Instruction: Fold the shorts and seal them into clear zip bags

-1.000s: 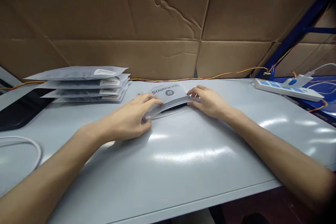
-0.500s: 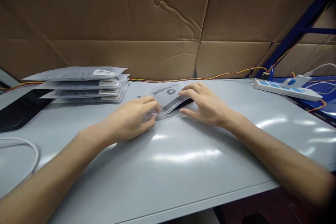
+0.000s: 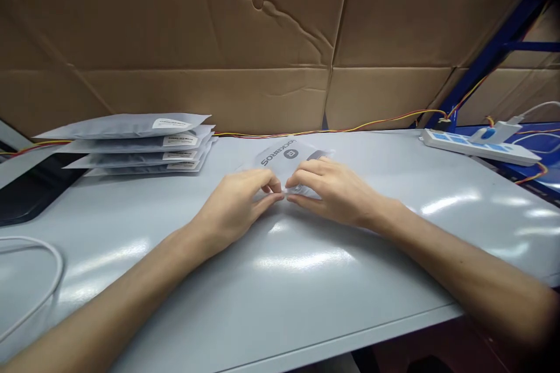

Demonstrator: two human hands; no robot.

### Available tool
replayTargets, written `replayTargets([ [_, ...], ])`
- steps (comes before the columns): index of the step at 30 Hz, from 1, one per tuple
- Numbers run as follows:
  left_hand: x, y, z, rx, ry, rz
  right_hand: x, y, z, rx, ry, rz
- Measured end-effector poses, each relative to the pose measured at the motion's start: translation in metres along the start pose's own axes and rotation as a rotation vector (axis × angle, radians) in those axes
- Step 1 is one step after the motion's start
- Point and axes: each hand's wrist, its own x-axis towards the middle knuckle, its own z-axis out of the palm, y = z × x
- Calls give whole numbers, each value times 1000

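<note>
A translucent plastic bag with dark lettering and a round logo lies on the grey table, a dark item partly showing inside near its right side. My left hand pinches the bag's near edge between thumb and fingers. Right beside it, my right hand is closed on the same edge, its fingertips almost touching those of the left. The fingers hide part of the near edge.
Several filled bags with white labels are stacked at the back left, by a black flat object. A white cable curves at left. A power strip lies at the right. Cardboard stands behind the table.
Both hands have come together at the bag's near edge. The right hand has closed its fingers, and the bag's opening, which gaped before, is now pressed together there.
</note>
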Motion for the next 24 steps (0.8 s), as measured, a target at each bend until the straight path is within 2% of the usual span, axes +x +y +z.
replayTargets([
  [5,-1,1,3,-11,15,19,1,-4,5,27,-2,16],
  [10,-2,-3,6,92,79,160,2,-8,8,-3,72,29],
  [15,-2,-2,4,300,156,301,-1,-6,5,-133,141,-69],
  [20,-1,2,-3,507,281,451,-1,7,1,-315,212,-91],
  [24,-2,5,-6,530,361,538,0,28,-1,-433,252,-89],
])
